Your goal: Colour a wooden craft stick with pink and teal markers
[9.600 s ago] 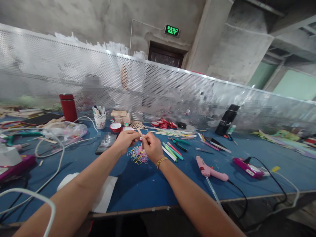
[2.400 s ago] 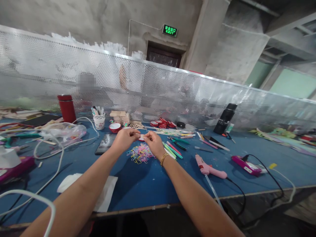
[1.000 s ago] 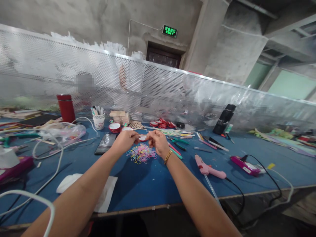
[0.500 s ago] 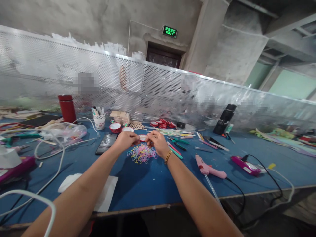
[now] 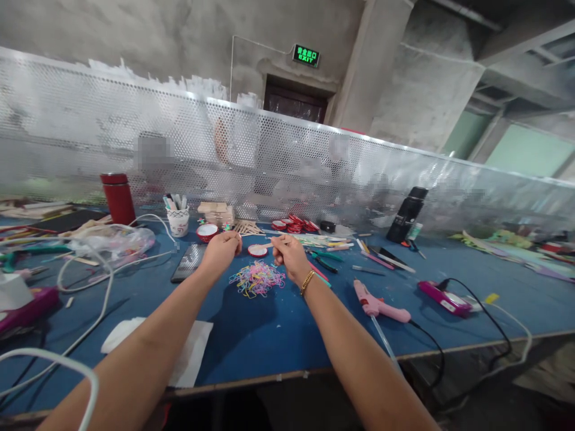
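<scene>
My right hand (image 5: 288, 254) is pinched around a short pale wooden stick (image 5: 266, 245), whose end reaches over a small red-rimmed white dish (image 5: 257, 252). My left hand (image 5: 222, 248) is to the left of that dish, its fingers bent and pressed together. Whatever they may hold is hidden. Just in front of both hands lies a loose heap of pastel rubber bands (image 5: 257, 279). Behind my left hand stands another red dish with a white inside (image 5: 207, 232). A dark phone (image 5: 186, 263) lies beside my left wrist.
At the right is a pink glue gun (image 5: 380, 306) with its cord, near a purple power strip (image 5: 444, 299). Pliers (image 5: 326, 261) lie past my right hand. Stacked red dishes (image 5: 294, 225), a pen cup (image 5: 178, 220) and a red flask (image 5: 117, 199) stand toward the mesh partition (image 5: 287, 161).
My hands were close together over the dish and have moved apart, the left one going left. The dish now shows between them, and the wooden stick in my right hand is visible.
</scene>
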### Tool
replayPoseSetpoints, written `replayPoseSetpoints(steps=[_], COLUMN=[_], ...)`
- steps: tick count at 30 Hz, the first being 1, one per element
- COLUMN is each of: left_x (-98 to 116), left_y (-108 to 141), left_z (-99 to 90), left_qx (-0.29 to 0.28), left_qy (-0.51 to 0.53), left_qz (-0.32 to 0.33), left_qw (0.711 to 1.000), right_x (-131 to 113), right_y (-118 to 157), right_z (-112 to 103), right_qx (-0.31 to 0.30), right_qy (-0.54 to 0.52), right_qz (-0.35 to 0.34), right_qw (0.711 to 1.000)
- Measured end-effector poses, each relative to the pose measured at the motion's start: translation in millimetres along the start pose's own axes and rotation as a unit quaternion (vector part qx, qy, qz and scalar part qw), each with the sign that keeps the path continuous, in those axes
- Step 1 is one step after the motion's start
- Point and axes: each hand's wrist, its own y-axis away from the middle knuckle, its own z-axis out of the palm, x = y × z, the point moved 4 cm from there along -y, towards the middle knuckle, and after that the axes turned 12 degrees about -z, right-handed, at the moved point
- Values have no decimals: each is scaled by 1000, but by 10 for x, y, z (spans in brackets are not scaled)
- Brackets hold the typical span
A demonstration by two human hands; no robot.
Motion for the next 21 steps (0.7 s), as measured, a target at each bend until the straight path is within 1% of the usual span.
replayPoseSetpoints(steps=[2,4,5,7,8,10,11,12,14,16,19,21], left_x=[-24,-31,-30,-17,-3,37,53,64,76,86,114,135], left_y=[-10,26,59,141,185,253,271,278,270,265,298,336], left_z=[-7,26,59,150,210,305,333,348,358,368,404,416], left_qx=[2,-15,-33,-92,-138,-208,-226,-233,-230,-236,-272,-293], left_qy=[-29,-58,-65,-51,-35,-11,-3,2,7,2,-20,-23], left_qz=[-4,-35,-56,-100,-110,-99,-88,-76,-61,-58,-68,-79], left_qw=[1000,998,996,989,984,973,970,970,971,970,960,953], right_x=[-13,-28,-36,-46,-47,-41,-35,-25,2,31,62,58], right_y=[1,10,18,40,53,78,86,91,88,70,21,-26], right_z=[-5,8,21,61,86,133,151,163,171,154,89,15], right_qx=[-5,-16,-27,-58,-77,-109,-117,-118,-100,-62,3,32], right_qy=[8,9,6,-7,-15,-29,-33,-34,-31,-29,-27,-22], right_qz=[-3,-5,-5,2,8,21,26,30,37,38,27,10], right_qw=[1000,1000,1000,998,997,993,992,992,994,997,999,999])
